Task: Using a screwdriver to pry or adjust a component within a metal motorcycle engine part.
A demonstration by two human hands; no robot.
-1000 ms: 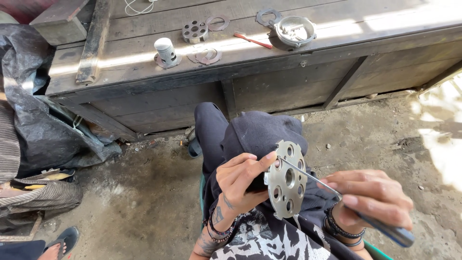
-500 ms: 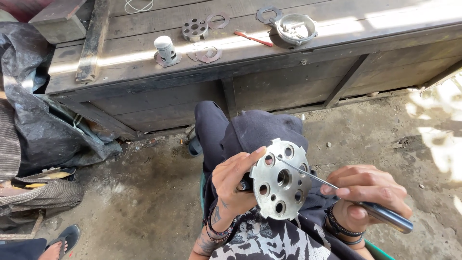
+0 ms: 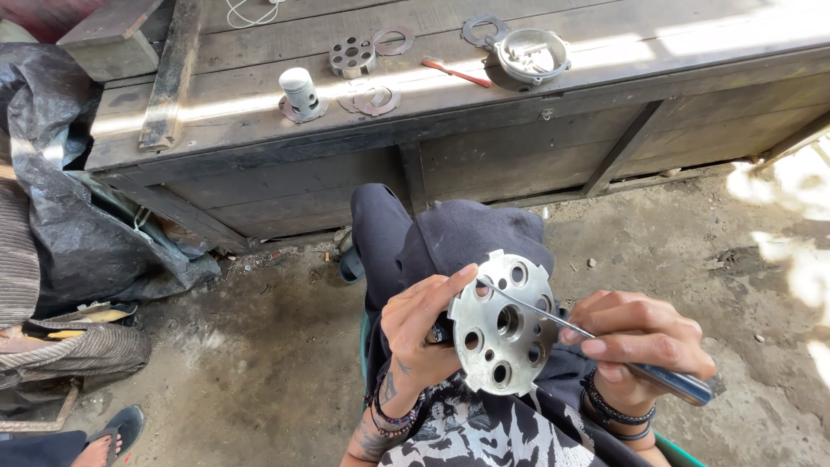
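- The left hand [image 3: 419,333] holds one round metal plate [image 3: 503,324], drilled with several holes, up over the lap; its fingers [image 3: 441,290] are curled around the plate's left rim, gripping it.
- The right hand [image 3: 635,337] has its fingers closed around the dark handle of one thin-shafted tool [image 3: 553,318], probably a small screwdriver, whose tip rests on the plate's face near the upper holes.
- Risk: the tip could skid off the smooth metal toward the left fingertips, since they sit just beside it; a loose edge grip could also let the plate tilt or drop.
- Farther off, the wooden desk [image 3: 216,186] carries one pale piston [image 3: 299,89], one small holed disc [image 3: 351,56], one red-handled tool [image 3: 456,73], one round metal housing [image 3: 532,54] and about four flat ring gaskets [image 3: 377,102].
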